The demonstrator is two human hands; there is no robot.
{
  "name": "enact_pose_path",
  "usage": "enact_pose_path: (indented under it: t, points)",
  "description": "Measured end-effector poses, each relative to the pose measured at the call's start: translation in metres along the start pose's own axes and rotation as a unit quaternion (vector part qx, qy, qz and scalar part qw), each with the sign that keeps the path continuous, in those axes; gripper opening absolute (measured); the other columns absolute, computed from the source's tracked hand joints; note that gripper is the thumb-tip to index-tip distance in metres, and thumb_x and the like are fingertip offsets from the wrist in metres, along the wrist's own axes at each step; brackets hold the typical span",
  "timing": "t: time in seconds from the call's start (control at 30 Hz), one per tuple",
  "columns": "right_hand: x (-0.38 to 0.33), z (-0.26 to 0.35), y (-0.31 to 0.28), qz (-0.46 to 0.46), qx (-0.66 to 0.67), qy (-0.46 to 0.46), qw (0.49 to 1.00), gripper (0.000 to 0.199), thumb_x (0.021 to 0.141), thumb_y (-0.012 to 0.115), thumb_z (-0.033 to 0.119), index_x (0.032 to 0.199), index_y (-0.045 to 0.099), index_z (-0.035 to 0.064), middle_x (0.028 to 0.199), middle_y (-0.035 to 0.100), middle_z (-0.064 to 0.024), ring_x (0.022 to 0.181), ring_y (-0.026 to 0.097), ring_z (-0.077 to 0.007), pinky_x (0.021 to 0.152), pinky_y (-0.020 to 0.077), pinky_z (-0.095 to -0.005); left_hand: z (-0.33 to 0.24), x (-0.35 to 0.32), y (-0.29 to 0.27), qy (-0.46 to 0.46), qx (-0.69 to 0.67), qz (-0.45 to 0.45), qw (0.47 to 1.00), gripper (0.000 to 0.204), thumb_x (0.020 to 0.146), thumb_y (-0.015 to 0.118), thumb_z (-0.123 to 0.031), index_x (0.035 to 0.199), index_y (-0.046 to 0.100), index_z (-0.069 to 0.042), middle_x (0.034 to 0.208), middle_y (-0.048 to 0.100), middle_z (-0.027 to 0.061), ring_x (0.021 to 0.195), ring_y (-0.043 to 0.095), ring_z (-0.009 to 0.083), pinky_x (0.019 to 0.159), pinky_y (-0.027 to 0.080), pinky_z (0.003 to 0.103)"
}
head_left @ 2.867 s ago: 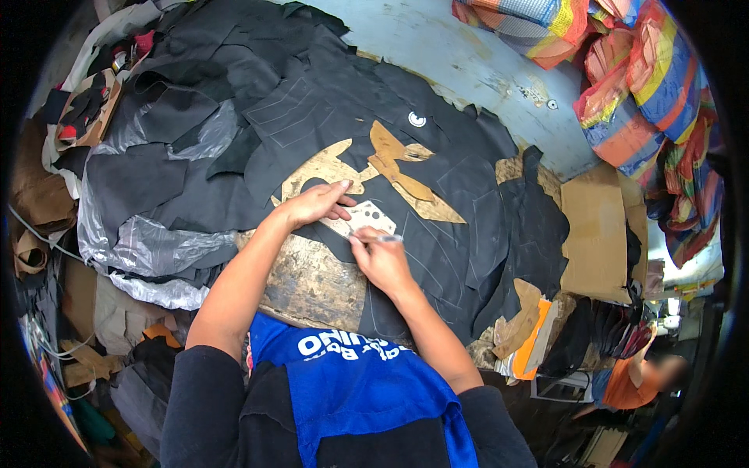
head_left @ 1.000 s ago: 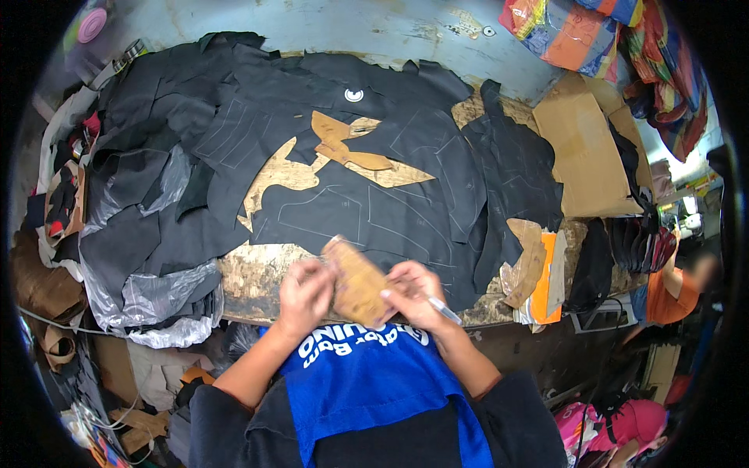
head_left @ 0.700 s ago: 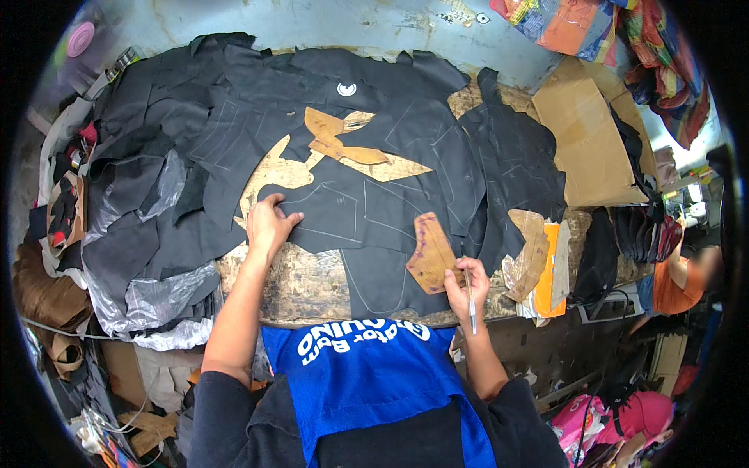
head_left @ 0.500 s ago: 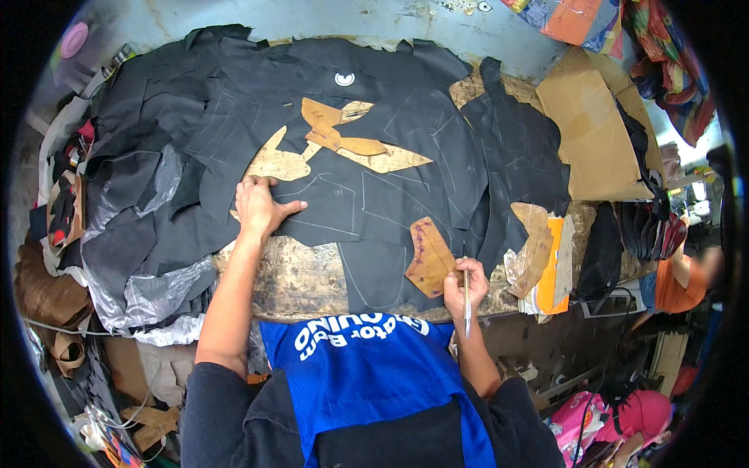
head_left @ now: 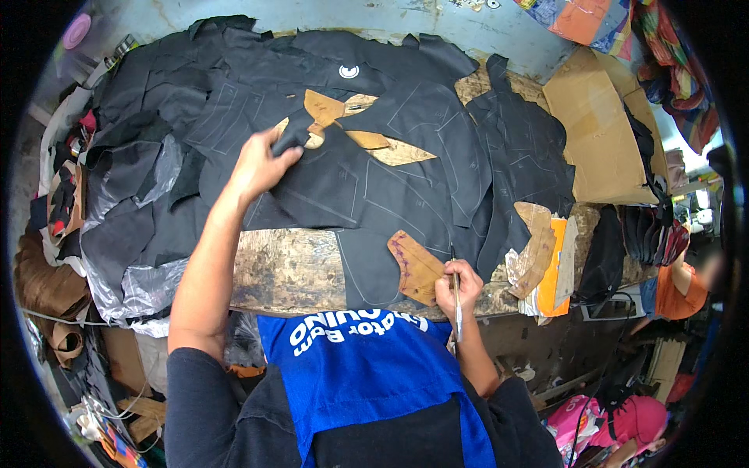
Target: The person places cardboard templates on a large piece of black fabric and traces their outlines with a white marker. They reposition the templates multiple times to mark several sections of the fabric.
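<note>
in the head view, a large sheet of black fabric (head_left: 374, 179) lies spread over a worn wooden table (head_left: 289, 269), and pale chalk outlines of pattern pieces are drawn across it. the person's left hand (head_left: 261, 164) is stretched out over the middle of the cloth with its fingers closed on a fold of the fabric, which is pinched up into a small ridge just beside a cluster of tan cardboard patterns (head_left: 351, 129) lying on the cloth. the right hand (head_left: 459, 285) sits at the near edge of the table, fingers wrapped around a thin silver pen (head_left: 455, 300) that points down toward the person's blue apron (head_left: 367, 366). the same hand touches the lower edge of a brown cardboard template (head_left: 417, 265), which lies flat, partly on the black fabric and partly on bare wood.

half a second ago the left hand lay flat with fingers spread on the cloth below the tan patterns; now it has shifted up and bunched the fabric, so part of one tan pattern is covered. the brown template and the right hand have stayed at about the same spot on the near edge.

at the far right of the table an opened cardboard box (head_left: 593, 132) lies flattened; whether it holds anything cannot be told. more dark fabric pieces and grey plastic sheeting (head_left: 133, 273) pile up along the left edge.
</note>
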State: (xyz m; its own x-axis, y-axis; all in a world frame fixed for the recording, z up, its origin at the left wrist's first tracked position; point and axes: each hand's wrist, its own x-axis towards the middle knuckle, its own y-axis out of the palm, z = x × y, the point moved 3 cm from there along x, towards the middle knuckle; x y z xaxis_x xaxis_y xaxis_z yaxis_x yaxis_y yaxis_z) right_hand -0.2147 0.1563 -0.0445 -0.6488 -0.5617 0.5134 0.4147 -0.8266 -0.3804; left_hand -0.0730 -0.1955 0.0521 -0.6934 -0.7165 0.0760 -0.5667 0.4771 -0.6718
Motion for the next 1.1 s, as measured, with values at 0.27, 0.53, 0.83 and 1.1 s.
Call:
enact_pose_path:
  t: [0.27, 0.53, 0.83, 1.1]
  points:
    - [0.001, 0.004, 0.001, -0.014, -0.007, -0.005, 1.000, 0.018, 0.061, 0.053, -0.006, 0.078, 0.052, 0.0007, 0.070, 0.057, -0.0114, 0.056, 0.054, -0.0174, 0.053, 0.0451, -0.0264, -0.129, 0.082, -0.039, 0.159, -0.161, -0.050, 0.973, 0.027, 0.081, 0.061, -0.014, 0.104, 0.059, 0.001, 0.090, 0.062, 0.0058, 0.080, 0.056, 0.0129, 0.071, 0.046, 0.028]
    - [0.000, -0.001, 0.002, -0.013, -0.001, 0.042, 0.999, 0.015, 0.065, 0.052, -0.005, 0.080, 0.053, 0.0001, 0.075, 0.058, -0.0097, 0.062, 0.054, -0.0123, 0.059, 0.0442, -0.0232, -0.018, 0.098, -0.033, -0.133, -0.163, -0.081, 0.974, 0.062, 0.078, 0.072, -0.031, 0.125, 0.047, 0.001, 0.115, 0.058, 0.0231, 0.105, 0.058, 0.0267, 0.081, 0.053, 0.041]
    - [0.014, -0.011, 0.022, 0.025, 0.074, 0.090, 0.993, 0.017, 0.066, 0.054, -0.004, 0.082, 0.053, 0.0002, 0.076, 0.058, -0.0071, 0.063, 0.052, -0.0096, 0.058, 0.0429, -0.0228, 0.102, -0.112, -0.062, -0.174, 0.345, -0.086, 0.918, 0.097, 0.057, 0.081, -0.043, 0.137, 0.037, -0.010, 0.149, 0.021, 0.0162, 0.139, 0.015, 0.0325, 0.100, 0.013, 0.070]
    - [0.022, -0.005, 0.034, 0.050, 0.053, 0.074, 0.995, 0.014, 0.067, 0.052, -0.005, 0.081, 0.052, -0.0013, 0.076, 0.056, -0.0064, 0.064, 0.049, -0.0094, 0.061, 0.0426, -0.0220, 0.127, -0.162, -0.076, -0.081, 0.362, -0.053, 0.927, 0.063, 0.069, 0.073, -0.037, 0.122, 0.055, -0.008, 0.138, 0.043, 0.0127, 0.134, 0.029, 0.0358, 0.105, 0.024, 0.055]
